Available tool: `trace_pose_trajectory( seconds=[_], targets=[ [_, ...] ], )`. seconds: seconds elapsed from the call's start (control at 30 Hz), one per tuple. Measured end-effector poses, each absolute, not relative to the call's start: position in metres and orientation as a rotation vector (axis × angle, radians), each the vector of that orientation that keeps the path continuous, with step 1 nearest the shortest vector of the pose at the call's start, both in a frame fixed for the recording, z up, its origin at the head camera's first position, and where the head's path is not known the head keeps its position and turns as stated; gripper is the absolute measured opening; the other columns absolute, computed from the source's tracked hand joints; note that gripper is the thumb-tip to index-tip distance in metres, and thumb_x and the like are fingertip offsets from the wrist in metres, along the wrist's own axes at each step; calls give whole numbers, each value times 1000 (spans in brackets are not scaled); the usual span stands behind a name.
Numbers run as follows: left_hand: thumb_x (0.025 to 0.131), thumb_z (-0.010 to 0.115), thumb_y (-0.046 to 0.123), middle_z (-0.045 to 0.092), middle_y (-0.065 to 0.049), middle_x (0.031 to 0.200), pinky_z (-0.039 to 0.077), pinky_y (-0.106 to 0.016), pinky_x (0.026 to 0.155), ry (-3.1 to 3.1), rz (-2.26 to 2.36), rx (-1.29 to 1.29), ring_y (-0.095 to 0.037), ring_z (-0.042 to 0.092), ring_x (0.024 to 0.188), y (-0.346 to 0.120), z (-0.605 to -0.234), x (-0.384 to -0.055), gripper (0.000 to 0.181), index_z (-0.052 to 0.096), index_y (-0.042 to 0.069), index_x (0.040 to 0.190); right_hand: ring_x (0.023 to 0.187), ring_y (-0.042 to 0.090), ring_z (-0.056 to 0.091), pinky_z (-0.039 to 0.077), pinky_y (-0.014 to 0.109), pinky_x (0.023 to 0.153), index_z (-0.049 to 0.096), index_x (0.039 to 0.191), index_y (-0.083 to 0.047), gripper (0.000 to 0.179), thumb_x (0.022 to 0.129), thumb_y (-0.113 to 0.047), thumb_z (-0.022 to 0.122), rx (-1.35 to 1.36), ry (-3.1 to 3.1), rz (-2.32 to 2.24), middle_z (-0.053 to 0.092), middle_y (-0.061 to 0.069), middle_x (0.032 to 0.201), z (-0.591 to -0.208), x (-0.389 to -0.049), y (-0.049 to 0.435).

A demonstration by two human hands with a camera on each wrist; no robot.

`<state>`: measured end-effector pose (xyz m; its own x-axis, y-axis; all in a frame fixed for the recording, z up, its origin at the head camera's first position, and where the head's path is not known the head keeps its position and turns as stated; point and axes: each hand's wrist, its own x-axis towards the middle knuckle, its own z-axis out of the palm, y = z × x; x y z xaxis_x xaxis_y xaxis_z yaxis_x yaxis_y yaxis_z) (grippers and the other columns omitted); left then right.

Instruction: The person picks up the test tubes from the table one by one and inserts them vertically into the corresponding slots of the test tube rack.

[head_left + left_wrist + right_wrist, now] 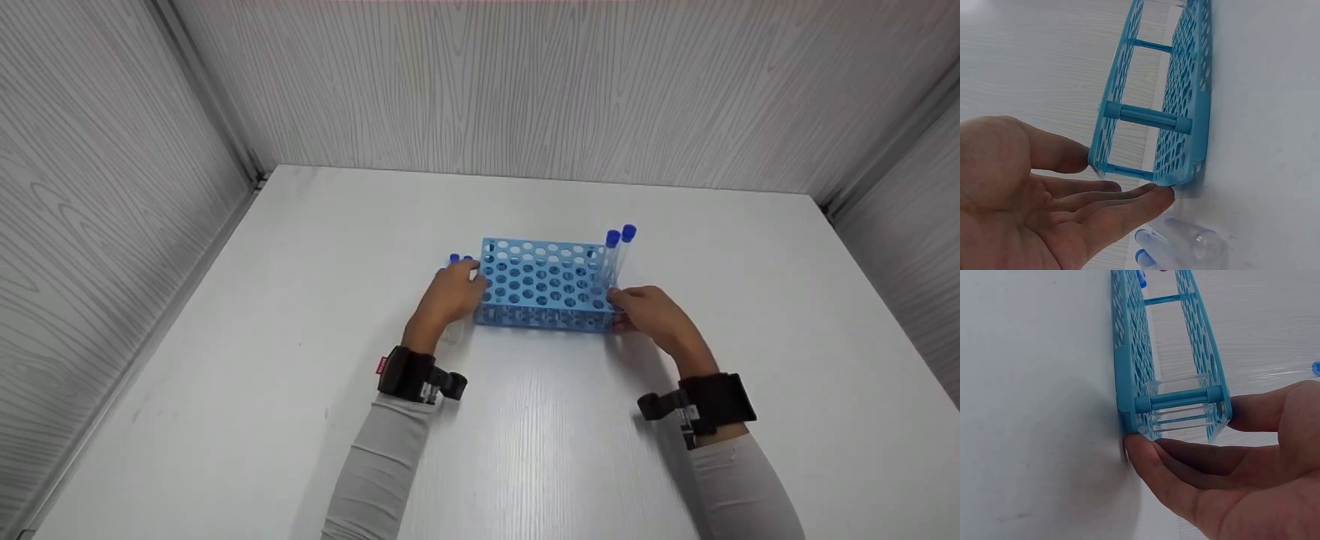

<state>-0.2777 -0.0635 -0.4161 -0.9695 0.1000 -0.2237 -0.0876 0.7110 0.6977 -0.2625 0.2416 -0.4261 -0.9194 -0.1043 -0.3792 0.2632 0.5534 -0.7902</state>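
A light blue test tube rack with rows of round holes stands upright on the white table between both hands. My left hand holds its left end; in the left wrist view the thumb is at the upper plate's corner and the fingertips are at the lower plate. At the other end my right hand grips the rack, thumb on the upper plate and fingers low against the base. Two clear test tubes with blue caps stand in the holes at the right end. Several more blue-capped tubes lie beside the left hand, partly hidden by it.
The white table stretches around the rack. A pale wood-grain panel rises behind it, and side panels flank it. A black strap with a small camera sits on each wrist.
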Motion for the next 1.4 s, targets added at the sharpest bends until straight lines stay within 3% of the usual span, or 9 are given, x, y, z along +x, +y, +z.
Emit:
trace_pose_trajectory(
  seconds=[0.07,0.13,0.27,0.37,0.47,0.83,1.1,1.2,1.4],
  targets=[
    [106,40,27,47,-15,156,33,-47,123,2693,1139,18,-33,38,149,-66,-414,-278,51,44,4,152,105,23,66,49,43,108,45,145,12,60,108,-35,43,136,2413,-1312,61,19,122,-425,-262,241],
    [106,41,25,55,-15,149,41,-45,117,2714,1217,17,-31,52,139,-70,-412,-277,49,48,4,149,108,25,66,48,44,109,44,146,12,61,108,-36,42,138,2419,-1301,60,20,124,-424,-261,241],
    [105,47,21,69,-15,128,57,-39,96,2746,1410,-3,-26,71,111,-81,-408,-275,41,58,3,141,112,28,65,49,44,109,43,147,12,61,108,-36,42,148,2420,-1297,59,22,127,-425,-262,240],
    [104,52,19,74,-14,115,59,-36,84,2769,1503,-42,-24,74,98,-89,-407,-275,35,64,4,133,109,25,65,49,43,108,43,147,11,61,108,-35,41,156,2424,-1290,59,20,126,-426,-262,240],
    [102,56,17,75,-14,109,60,-37,80,2797,1532,-88,-24,75,93,-94,-407,-275,31,68,4,127,105,22,65,48,42,108,45,146,11,60,108,-35,42,146,2425,-1291,60,18,123,-426,-262,241],
    [94,65,13,68,-23,125,58,-47,93,2877,1230,-192,-36,68,111,-110,-412,-276,38,64,-3,129,106,22,64,51,41,106,46,145,12,60,108,-35,42,154,2423,-1289,60,19,124,-427,-263,241],
    [91,65,10,64,-26,132,56,-49,99,2817,1024,-204,-39,64,119,-109,-414,-275,45,60,-8,132,107,23,64,49,41,107,45,146,11,60,108,-35,42,170,2414,-1294,59,18,124,-427,-262,241],
    [91,65,7,63,-26,133,57,-47,96,2781,1006,-230,-37,65,116,-107,-416,-275,46,58,-8,134,110,25,64,47,44,110,44,147,11,61,108,-36,42,170,2415,-1283,59,20,126,-427,-262,240],
    [91,63,5,64,-24,131,60,-39,79,2746,962,-263,-32,65,103,-105,-418,-275,46,58,-7,135,109,26,64,48,44,109,44,147,11,62,108,-36,43,147,2421,-1299,58,20,126,-427,-261,241]
  ],
)
